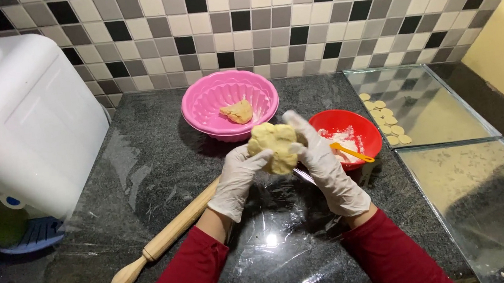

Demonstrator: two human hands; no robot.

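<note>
- Red sleeves [392,257] sit closest to the camera; clear plastic film [273,232] covers the dark bench [143,164], keeping dough off the stone.
- Gloved left hand [238,180] and right hand [322,162] cup a dough lump [274,145] between them, above the film.
- The rolling pin [169,235] lies beside the left arm; a pink bowl [199,103] holding spare dough and a red flour bowl [348,120] stand behind.

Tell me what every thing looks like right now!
Pale yellow dough lump: held up in both gloved hands.
Pink ridged plastic bowl: holds a small dough piece.
Red round bowl: holds white flour and an orange spoon.
Wooden rolling pin: lying on the counter.
Glass tray: holds small dough discs.
</note>
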